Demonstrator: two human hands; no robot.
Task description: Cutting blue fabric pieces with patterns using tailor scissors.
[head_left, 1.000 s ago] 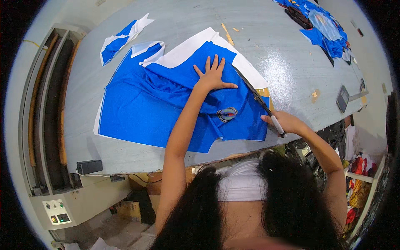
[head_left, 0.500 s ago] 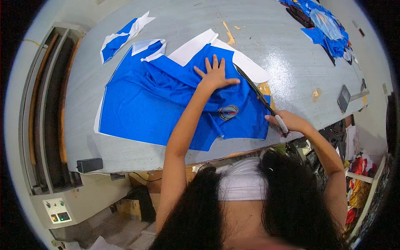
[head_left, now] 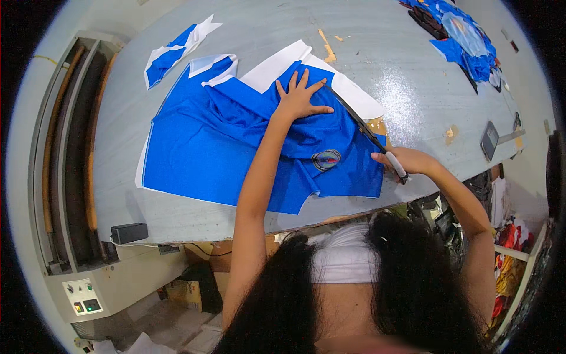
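Observation:
A blue piece of fabric with white edges and a round emblem lies partly wrinkled on the table. Spread across its upper part, my left hand presses down with fingers apart. My right hand grips the white handle of long dark scissors at the fabric's right side. Their blades run along the blue cloth toward my left fingertips and look nearly closed. Beyond them a white strip of fabric lies to the right of the blades.
The grey table carries a blue-and-white scrap at far left and a heap of blue garments at far right. A dark phone-like device rests near the right edge, a black box at the near left. Left stands a machine with rollers.
My left hand has shifted slightly, its forefinger now reaching toward the scissor tips. The scissors have moved a little farther up and left, their blades closer together.

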